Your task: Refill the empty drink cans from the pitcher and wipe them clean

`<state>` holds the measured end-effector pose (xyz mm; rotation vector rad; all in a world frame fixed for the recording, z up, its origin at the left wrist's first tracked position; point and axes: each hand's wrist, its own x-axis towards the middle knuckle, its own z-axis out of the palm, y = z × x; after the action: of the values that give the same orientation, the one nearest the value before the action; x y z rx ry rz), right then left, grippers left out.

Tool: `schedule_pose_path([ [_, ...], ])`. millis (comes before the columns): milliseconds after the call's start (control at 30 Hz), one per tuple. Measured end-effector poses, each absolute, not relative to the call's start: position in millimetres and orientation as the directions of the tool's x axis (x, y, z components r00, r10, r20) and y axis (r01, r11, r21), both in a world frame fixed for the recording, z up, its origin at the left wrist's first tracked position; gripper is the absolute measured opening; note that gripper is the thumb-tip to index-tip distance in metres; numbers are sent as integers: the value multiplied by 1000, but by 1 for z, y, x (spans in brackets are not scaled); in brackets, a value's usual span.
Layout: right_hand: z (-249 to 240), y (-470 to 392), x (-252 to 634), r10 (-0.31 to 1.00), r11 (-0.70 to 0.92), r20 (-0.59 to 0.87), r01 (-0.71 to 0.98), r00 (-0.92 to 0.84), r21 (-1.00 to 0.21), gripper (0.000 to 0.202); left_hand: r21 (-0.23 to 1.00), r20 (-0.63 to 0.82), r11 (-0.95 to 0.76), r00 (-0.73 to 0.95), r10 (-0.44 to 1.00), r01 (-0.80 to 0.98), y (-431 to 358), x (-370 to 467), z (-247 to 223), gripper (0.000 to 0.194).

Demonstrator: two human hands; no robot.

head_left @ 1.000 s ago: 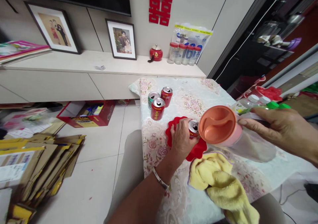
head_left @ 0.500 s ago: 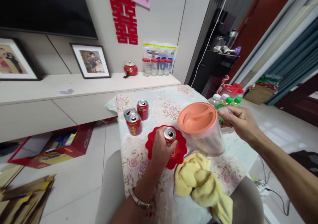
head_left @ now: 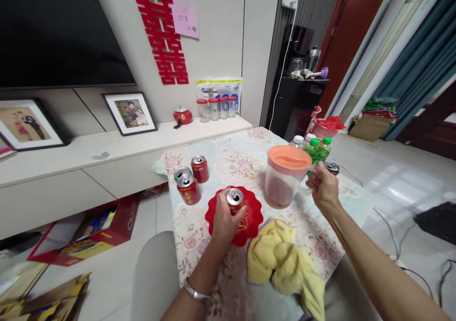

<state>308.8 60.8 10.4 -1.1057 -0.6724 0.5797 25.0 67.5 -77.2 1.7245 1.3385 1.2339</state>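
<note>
My left hand [head_left: 225, 219] is wrapped round an opened red drink can [head_left: 235, 201] that stands on a red scalloped plate [head_left: 252, 216]. At the right, my right hand [head_left: 323, 185] is closed on the handle side of a clear plastic pitcher [head_left: 281, 188]; the handle itself is mostly hidden by the fingers. The pitcher stands upright with its orange lid [head_left: 289, 158] on. A rumpled yellow towel [head_left: 274, 254] lies in front of the plate and pitcher.
Two red cans [head_left: 188, 191] and a green-topped can [head_left: 182, 173] stand at the table's left. Bottles with green and white caps [head_left: 314, 150] and another can [head_left: 332, 167] are behind my right hand. Lidded glass jars [head_left: 213, 109] line the cabinet [head_left: 164, 140].
The pitcher has gone from tilted to upright, my right hand moving left and lower with it. My left hand stays on the can. The camera view has shifted.
</note>
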Motion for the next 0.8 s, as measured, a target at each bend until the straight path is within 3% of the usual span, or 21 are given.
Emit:
schedule_pose_path([
  [300,-11,60,315,701,364,187,-119,688,-924,59,886,283,-276,37,958,374,67,25,-74,56],
  [600,-20,46,335,739,238,194,19,645,-971,51,902,248,-245,37,968,355,65,26,-71,59],
  [800,-31,-27,328,574,95,219,201,789,-975,47,910,236,-227,16,972,347,62,27,-67,58],
])
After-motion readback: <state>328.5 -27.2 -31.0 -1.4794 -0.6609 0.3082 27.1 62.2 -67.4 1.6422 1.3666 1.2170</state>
